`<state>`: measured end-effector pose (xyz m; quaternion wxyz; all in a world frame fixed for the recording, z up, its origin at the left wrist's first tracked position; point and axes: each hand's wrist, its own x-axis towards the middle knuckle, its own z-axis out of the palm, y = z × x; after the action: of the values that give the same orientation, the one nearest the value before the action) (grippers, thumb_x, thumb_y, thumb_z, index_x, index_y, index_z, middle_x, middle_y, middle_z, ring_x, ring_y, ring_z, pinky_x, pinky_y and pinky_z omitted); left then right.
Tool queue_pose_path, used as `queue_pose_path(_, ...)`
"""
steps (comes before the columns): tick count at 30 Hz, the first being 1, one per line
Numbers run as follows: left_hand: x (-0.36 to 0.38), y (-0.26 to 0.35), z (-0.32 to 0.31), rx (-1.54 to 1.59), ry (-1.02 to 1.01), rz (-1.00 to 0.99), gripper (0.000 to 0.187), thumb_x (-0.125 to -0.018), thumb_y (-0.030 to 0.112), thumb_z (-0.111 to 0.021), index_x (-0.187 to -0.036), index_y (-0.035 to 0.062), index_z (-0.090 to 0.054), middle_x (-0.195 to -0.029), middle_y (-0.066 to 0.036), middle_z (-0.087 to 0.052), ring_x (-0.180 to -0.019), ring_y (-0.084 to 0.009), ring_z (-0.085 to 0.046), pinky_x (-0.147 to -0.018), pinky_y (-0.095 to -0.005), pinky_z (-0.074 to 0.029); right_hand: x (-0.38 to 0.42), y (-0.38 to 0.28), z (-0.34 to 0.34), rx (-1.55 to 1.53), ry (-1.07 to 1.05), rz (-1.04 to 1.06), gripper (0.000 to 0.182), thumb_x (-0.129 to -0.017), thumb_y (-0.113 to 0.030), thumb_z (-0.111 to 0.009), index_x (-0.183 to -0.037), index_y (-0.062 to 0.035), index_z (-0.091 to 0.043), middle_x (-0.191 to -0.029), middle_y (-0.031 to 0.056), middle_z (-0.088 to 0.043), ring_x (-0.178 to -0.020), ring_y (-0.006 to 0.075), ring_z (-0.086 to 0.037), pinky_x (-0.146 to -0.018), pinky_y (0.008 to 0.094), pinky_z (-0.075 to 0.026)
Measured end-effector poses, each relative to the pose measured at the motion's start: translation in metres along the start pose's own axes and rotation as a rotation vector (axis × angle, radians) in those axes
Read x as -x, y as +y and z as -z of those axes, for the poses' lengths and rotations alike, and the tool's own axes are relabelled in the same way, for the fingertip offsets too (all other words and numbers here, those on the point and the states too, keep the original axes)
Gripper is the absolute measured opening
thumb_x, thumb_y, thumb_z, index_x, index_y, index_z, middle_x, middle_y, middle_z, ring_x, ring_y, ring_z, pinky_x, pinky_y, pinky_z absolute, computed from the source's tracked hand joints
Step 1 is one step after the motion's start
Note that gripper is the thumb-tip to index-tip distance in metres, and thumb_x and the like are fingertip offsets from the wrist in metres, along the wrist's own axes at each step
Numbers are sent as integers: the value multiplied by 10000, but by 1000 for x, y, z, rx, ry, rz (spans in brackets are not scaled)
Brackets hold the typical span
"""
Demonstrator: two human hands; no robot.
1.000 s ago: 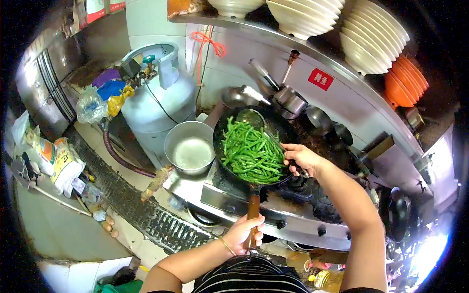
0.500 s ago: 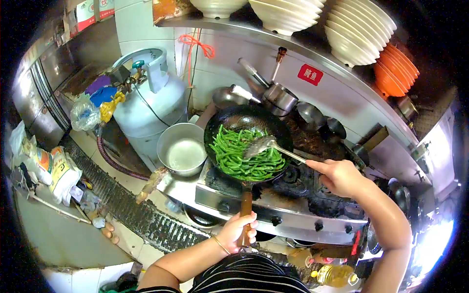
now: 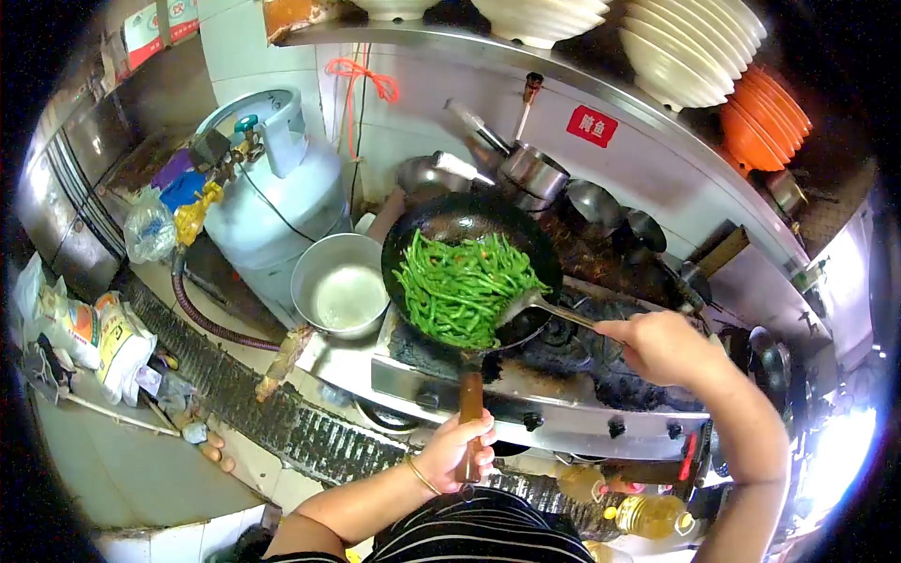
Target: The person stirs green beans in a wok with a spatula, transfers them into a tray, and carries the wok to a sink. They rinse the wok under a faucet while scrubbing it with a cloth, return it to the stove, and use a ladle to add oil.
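Note:
Green beans [image 3: 460,286] lie heaped in a black wok [image 3: 441,214] on the stove. My left hand [image 3: 457,448] is wrapped round the wok's wooden handle [image 3: 471,399], close to my body. In my right hand [image 3: 662,349] is the handle of a metal wok spatula [image 3: 563,310], with the forefinger stretched along it. The spatula's blade is low at the right side of the wok, partly under the edge of the beans.
A metal pot [image 3: 340,286] stands left of the wok, before a gas cylinder [image 3: 277,188]. Saucepans [image 3: 533,174] line the wall behind the stove [image 3: 554,403]. Stacked bowls [image 3: 690,47] sit on the shelf above. An oil bottle [image 3: 649,516] is low at the right.
The spatula's blade has gone from on top of the beans to the wok's right side. The beans are now piled further left. My left hand keeps its hold; the view has shifted slightly.

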<state>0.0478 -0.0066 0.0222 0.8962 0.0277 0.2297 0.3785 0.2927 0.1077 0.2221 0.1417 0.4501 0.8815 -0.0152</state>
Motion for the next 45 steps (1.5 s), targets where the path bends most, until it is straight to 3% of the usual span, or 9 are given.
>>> queue_pose_path(7, 0, 1, 4, -23, 2, 7, 115, -927, 226, -586, -924, 192, -476, -718, 17, -464, -546, -130, -469, -472, -303, -394, -11, 31, -45, -524, 127, -66, 458, -804, -104, -557, -1261, -74, -542, -1024, 219, -648, -931, 396, -624, -847, 454, -487)
queue_pose_path(11, -1, 0, 4, 38, -8, 5, 124, -926, 176, -579, -952, 150, -461, -741, -3, -476, -527, -135, -492, -466, -306, -420, -22, 33, -24, -1010, 73, -290, 510, -826, -44, -476, -1336, -25, -461, -675, 8, -508, -447, 85, -477, -379, 245, -397)
queue_pose_path(16, 0, -1, 4, 54, 1, 18, 120, -929, 167, -573, -959, 156, -457, -736, -2, -474, -525, -132, -486, -470, -304, -414, -126, 34, -49, -1125, 111, -351, 506, -861, -93, -513, -1363, -68, -451, -755, 34, -566, -465, 98, -498, -378, 258, -415)
queue_pose_path(20, 0, 1, 6, 16, -26, 18, 148, -927, 265, -595, -904, 179, -477, -723, 19, -463, -556, -119, -468, -469, -291, -392, -176, 27, -55, -1410, -205, -158, 574, -851, -63, -525, -1411, -93, -405, -733, 32, -564, -451, 108, -492, -370, 268, -415)
queue_pose_path(25, 0, -2, 9, 33, -7, -15, 116, -931, 188, -575, -956, 170, -463, -745, 7, -474, -540, -124, -485, -471, -297, -410, -157, 22, -31, -934, -267, 101, 537, -861, -71, -527, -1389, -124, -447, -746, 49, -587, -446, 113, -510, -406, 264, -448)
queue_pose_path(26, 0, -3, 9, 32, 0, -21, 116, -930, 188, -575, -956, 169, -464, -746, 7, -475, -542, -124, -487, -470, -297, -411, -143, 21, -23, -759, -195, 193, 529, -844, -86, -542, -1366, -143, -477, -782, 82, -634, -504, 182, -578, -484, 318, -500)
queue_pose_path(28, 0, -3, 8, 33, 9, -30, 116, -929, 188, -576, -956, 168, -465, -748, 8, -477, -546, -124, -491, -467, -297, -413, -125, 37, -41, -326, 380, 663, 515, -818, -106, -577, -1324, -178, -520, -832, 114, -651, -629, 268, -633, -579, 385, -525)
queue_pose_path(31, 3, -1, 0, 20, 28, -46, 112, -921, 218, -594, -929, 174, -491, -724, 18, -471, -545, -120, -476, -461, -292, -392, -60, 24, -8, -54, 156, 339, 468, -795, -134, -617, -1246, -247, -573, -818, 117, -620, -697, 323, -621, -610, 445, -508)
queue_pose_path(45, 1, 1, 4, 7, -4, -2, 140, -940, 261, -574, -860, 193, -481, -719, 41, -468, -548, -99, -472, -481, -281, -399, 41, 27, 52, -27, 112, -14, 479, -724, -94, -648, -1187, -212, -622, -808, 139, -648, -737, 344, -636, -645, 441, -517)
